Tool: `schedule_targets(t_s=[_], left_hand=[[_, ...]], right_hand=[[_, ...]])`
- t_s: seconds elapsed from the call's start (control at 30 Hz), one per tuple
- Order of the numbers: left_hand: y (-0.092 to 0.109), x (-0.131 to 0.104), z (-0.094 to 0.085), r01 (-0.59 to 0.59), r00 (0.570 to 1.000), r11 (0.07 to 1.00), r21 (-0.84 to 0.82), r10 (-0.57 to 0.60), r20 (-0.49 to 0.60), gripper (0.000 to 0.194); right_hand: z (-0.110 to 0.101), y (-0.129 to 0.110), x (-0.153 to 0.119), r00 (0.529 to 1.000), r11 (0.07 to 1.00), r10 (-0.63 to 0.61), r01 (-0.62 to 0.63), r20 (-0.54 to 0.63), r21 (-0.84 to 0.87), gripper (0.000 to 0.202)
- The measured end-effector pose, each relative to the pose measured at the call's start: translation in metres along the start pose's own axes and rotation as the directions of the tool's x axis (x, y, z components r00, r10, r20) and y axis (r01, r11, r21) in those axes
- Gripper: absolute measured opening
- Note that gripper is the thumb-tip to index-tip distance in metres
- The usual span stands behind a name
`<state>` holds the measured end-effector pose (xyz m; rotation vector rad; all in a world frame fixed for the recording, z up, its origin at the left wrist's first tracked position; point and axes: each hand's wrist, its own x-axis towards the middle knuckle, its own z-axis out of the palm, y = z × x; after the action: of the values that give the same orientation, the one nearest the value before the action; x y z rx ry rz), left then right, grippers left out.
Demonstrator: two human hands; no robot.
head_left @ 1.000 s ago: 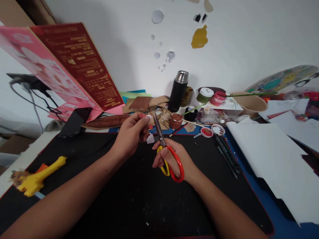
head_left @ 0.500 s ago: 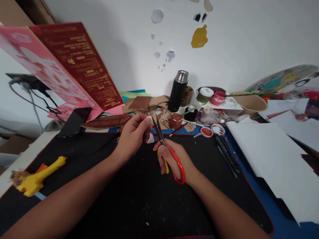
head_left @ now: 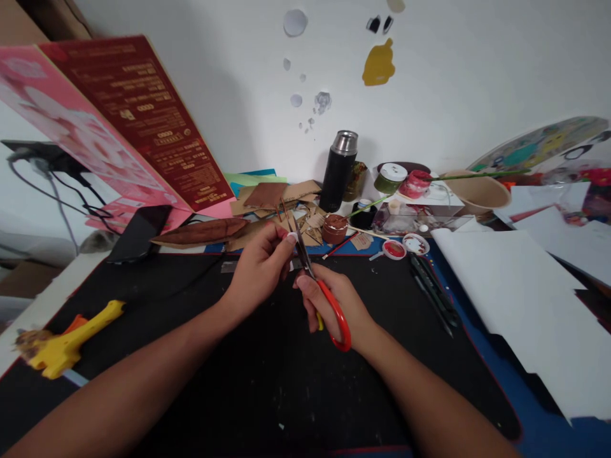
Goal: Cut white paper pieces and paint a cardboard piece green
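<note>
Left hand (head_left: 260,261) pinches a small white piece (head_left: 292,236) between thumb and fingers, apparently to steady it; right hand (head_left: 329,296) grips the scissors (head_left: 305,257), blades just beside it, contact unclear. Both above black mat (head_left: 238,394); brown jar (head_left: 335,230) stands beyond, seemingly set clear of the arms.

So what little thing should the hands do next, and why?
Maybe the right hand could gently squeeze the scissors it holds, because the left hand pinches a small white piece close to the blades. I can't tell whether the piece is between them yet.
</note>
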<state>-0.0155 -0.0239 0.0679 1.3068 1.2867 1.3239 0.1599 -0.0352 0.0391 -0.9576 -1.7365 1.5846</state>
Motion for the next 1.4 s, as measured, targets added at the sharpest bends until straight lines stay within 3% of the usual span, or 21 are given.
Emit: schedule_targets(t_s=[1.4], left_hand=[[-0.004,-0.0031,0.0044,0.019,1.0,0.995,-0.1,-0.017,0.014,0.023]], right_hand=[[0.0022,0.0067,0.0004,0.998,0.999,0.022,-0.02,-0.059,0.034,0.048]])
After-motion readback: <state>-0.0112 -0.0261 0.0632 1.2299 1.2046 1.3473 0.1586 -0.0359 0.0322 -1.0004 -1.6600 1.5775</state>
